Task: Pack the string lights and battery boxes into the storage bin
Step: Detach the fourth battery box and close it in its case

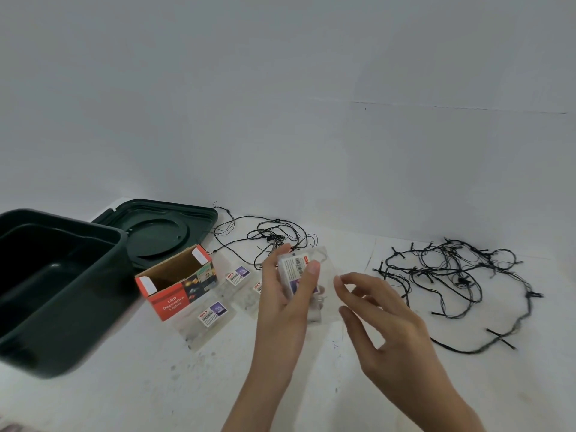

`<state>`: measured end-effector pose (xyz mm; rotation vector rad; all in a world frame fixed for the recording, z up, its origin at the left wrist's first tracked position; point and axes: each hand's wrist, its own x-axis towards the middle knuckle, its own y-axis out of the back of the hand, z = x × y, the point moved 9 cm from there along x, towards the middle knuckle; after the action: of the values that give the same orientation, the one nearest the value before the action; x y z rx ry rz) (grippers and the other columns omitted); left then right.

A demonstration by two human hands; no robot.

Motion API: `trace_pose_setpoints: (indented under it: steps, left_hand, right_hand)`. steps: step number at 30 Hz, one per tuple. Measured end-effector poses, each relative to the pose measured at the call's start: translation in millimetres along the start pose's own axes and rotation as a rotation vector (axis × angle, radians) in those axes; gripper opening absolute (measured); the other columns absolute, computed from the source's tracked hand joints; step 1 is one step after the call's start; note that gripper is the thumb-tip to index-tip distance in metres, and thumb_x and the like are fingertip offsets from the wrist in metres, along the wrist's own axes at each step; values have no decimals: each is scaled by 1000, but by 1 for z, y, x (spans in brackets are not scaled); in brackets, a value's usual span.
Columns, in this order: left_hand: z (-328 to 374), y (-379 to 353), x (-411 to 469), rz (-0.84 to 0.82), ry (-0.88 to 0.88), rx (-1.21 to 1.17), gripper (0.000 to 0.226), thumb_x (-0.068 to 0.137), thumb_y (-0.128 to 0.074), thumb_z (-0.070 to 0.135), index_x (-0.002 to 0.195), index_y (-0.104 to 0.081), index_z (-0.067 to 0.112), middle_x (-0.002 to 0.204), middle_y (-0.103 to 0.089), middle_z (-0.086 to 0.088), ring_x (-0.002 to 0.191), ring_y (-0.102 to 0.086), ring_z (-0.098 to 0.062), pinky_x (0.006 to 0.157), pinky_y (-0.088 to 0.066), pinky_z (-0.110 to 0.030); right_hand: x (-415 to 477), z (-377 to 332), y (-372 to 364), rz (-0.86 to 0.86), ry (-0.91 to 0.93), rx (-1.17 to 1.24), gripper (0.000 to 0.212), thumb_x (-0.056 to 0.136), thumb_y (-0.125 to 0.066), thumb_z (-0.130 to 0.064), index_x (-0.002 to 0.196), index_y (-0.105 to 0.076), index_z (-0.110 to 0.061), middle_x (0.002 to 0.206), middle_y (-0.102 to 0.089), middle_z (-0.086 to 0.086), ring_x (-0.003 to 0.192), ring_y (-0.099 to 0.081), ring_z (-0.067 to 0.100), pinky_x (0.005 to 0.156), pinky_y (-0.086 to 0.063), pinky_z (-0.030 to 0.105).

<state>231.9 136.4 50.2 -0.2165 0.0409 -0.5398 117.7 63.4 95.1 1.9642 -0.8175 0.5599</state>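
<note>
The scuffed white surface (187, 385) carries a dark green storage bin (78, 322) at the left, with its lid (162, 232) lying flat behind it. Just right of the bin sits an open orange cardboard box (174, 294), with clear labelled packets (208, 319) beside it. A thin light string (274, 235) lies far centre, and a thicker black tangle (452, 275) sprawls to the right.

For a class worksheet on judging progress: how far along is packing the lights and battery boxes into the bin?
Done: the storage bin stands open, nothing visible inside. In hand: the left hand grips one bagged battery box; the right hand is open beside it. Left: the thin string lights, the thicker tangle, three packets and the red carton lie on the table.
</note>
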Motion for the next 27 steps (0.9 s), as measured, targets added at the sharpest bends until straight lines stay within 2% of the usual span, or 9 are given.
trace_pose_setpoints:
  steps: [2, 5, 7, 10, 12, 16, 20, 24, 27]
  left_hand:
    - [-1, 0, 0, -7, 19, -33, 37, 80, -61, 37, 115, -52, 33, 89, -68, 10, 78, -67, -12, 75, -57, -33]
    - [-2, 1, -2, -8, 37, -87, 36, 79, -64, 38, 113, -53, 32, 85, -70, 2, 72, -65, -15, 64, -54, -29]
    - [-3, 1, -3, -8, 36, -95, 48, 76, -71, 41, 118, -51, 31, 87, -71, -2, 75, -67, -18, 63, -53, -29]
    - [-3, 2, -4, 10, 22, -117, 69, 60, -77, 45, 121, -50, 28, 89, -70, -5, 81, -68, -18, 65, -53, -25]
    - [-3, 3, -4, 15, 13, -140, 77, 52, -79, 44, 121, -50, 27, 89, -70, -5, 81, -68, -17, 70, -53, -30]
    - [-4, 3, -5, 0, 14, -204, 73, 51, -82, 35, 117, -52, 29, 99, -71, -6, 90, -68, -21, 76, -55, -37]
    - [-2, 4, -9, 27, 5, -239, 74, 51, -82, 36, 118, -53, 29, 98, -68, -6, 90, -65, -23, 84, -54, -49]
    - [0, 7, -11, 54, -19, -267, 74, 48, -81, 37, 117, -53, 34, 92, -69, -1, 85, -66, -16, 70, -54, -33]
    - [5, 5, -14, 26, -47, -259, 71, 50, -81, 34, 115, -52, 38, 89, -71, 4, 81, -67, -11, 64, -53, -22]
  right_hand:
    - [2, 0, 1, 7, -44, 109, 32, 87, -49, -19, 112, -69, -11, 110, -56, -17, 90, -56, 3, 81, -41, 8]
    - [5, -2, 7, 86, -99, 183, 29, 86, -53, -19, 111, -68, -20, 110, -59, -19, 93, -59, 1, 82, -40, 4]
    - [8, -1, 8, 132, -136, 208, 29, 84, -60, -11, 109, -68, -24, 109, -60, -18, 92, -60, 0, 82, -40, 4]
    - [8, -7, 7, 164, -129, 221, 40, 80, -61, -4, 112, -67, -26, 105, -62, -20, 86, -61, 5, 81, -43, 8]
    - [7, -5, 4, 173, -194, 328, 42, 81, -62, -10, 115, -65, -33, 100, -64, -18, 83, -62, 7, 78, -46, 11]
    - [5, 1, -1, 193, -327, 481, 33, 75, -61, -37, 107, -65, -44, 93, -65, -15, 79, -63, 9, 73, -48, 13]
    - [6, -8, 0, 192, -282, 443, 24, 79, -63, -29, 100, -72, -36, 89, -64, -14, 80, -62, 7, 71, -46, 9]
    - [6, -13, 3, 193, -234, 336, 24, 80, -64, -10, 97, -73, -24, 83, -62, -12, 77, -60, 4, 68, -43, 6]
    - [8, -22, 7, 192, -161, 218, 22, 83, -53, -15, 91, -74, -15, 87, -64, -6, 81, -61, 4, 71, -44, 8]
